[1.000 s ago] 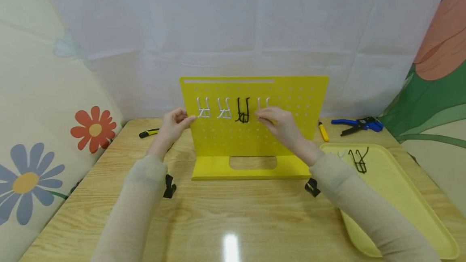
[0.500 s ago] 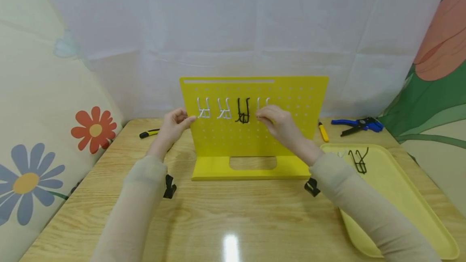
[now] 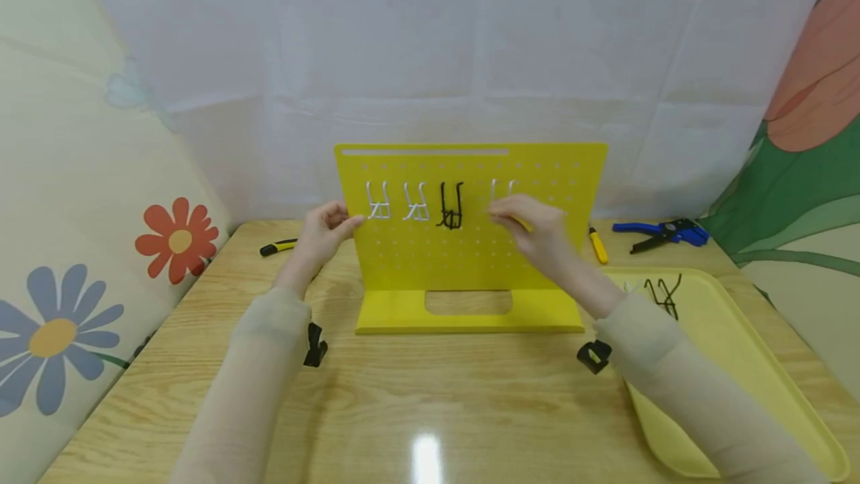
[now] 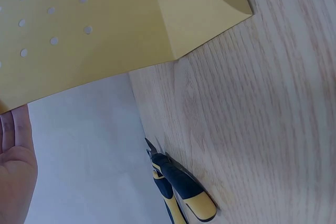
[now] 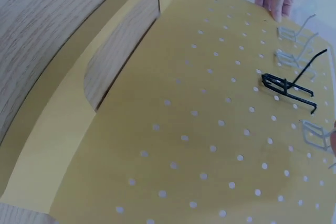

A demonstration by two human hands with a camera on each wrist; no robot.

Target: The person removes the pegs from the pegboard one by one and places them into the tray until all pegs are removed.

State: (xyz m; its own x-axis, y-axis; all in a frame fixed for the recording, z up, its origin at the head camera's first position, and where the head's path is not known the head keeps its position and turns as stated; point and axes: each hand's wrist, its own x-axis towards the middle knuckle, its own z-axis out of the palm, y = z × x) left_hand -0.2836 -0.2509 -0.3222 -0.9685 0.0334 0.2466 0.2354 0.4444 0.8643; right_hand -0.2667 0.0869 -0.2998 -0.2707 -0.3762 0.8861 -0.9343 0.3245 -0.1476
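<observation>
A yellow pegboard (image 3: 430, 260) stands upright on the wooden table. My left hand (image 3: 321, 236) grips its left edge, thumb at the front and fingers behind. Two white wire hooks (image 3: 378, 204) (image 3: 416, 204) and a black wire hook (image 3: 451, 208) hang in a row on the board. To the right of the black one, my right hand (image 3: 534, 230) pinches another white wire hook (image 5: 314, 134) against the board. Its two upper prongs show above my fingers in the head view; the lower part is hidden by my hand there.
A yellow tray (image 3: 725, 364) lies at the right, with another black hook (image 3: 664, 297) and a partly hidden white one. Blue-handled pliers (image 3: 665, 232) and a yellow-handled tool (image 3: 598, 246) lie behind it. Yellow-and-black pliers (image 4: 184, 182) lie left of the board.
My right hand has shifted a little to the right along the board, taking the white hook with it, away from the black hook. My left hand keeps its grip on the edge.
</observation>
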